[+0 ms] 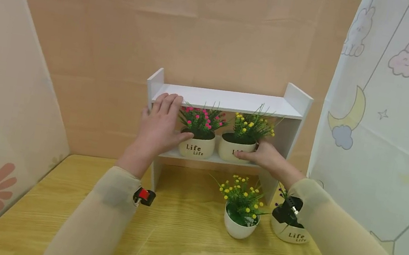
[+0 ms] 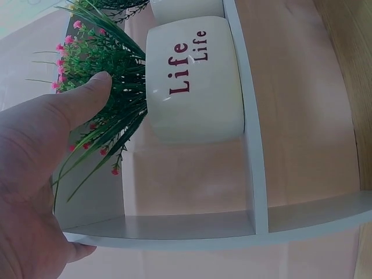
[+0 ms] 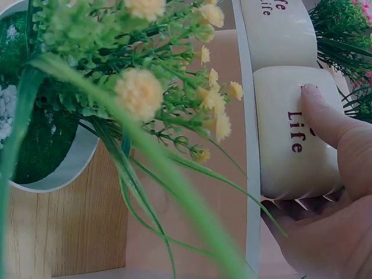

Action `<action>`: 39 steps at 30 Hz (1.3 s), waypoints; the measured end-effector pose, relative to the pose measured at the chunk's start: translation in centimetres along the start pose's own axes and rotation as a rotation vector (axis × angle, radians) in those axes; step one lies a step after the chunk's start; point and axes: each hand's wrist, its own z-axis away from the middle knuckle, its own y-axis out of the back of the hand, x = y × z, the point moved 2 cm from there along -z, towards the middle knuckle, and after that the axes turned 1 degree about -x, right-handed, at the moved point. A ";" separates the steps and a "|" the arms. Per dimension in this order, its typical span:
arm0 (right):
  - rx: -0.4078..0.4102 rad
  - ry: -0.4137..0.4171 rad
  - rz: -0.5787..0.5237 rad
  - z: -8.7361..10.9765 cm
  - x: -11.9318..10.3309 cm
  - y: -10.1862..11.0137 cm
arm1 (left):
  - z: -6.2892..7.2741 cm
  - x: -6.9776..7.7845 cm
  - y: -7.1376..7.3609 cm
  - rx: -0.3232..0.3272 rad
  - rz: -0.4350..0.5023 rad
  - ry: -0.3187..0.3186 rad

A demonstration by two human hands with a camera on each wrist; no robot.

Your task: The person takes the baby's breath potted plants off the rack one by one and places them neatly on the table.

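A white two-tier shelf [image 1: 229, 100] holds two cream pots marked "Life" side by side on its middle board. My left hand [image 1: 160, 127] rests its fingers on the upper board at the left end. Its thumb extends in front of the pink-flowered potted plant [image 1: 197, 144], and in the left wrist view a fingertip [image 2: 81, 251] shows outside the side panel. At the right, my right hand [image 1: 269, 157] grips the yellow-flowered potted plant [image 1: 227, 149], thumb across its front and fingers around its side. In the right wrist view this pot [image 3: 279, 168] stands on the board, touching or nearly touching its neighbour.
On the wooden table [image 1: 176, 249], a round white pot with yellow flowers [image 1: 238, 230] stands in front of the shelf. Another "Life" pot [image 1: 292, 236] sits to its right, partly hidden by my right forearm. Patterned white panels [image 1: 394, 109] flank both sides; tan cloth hangs behind.
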 end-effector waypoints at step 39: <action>0.121 0.007 0.099 5.8 -1.7 0.6 | -0.1 0.2 0.7 -0.003 -0.003 -0.020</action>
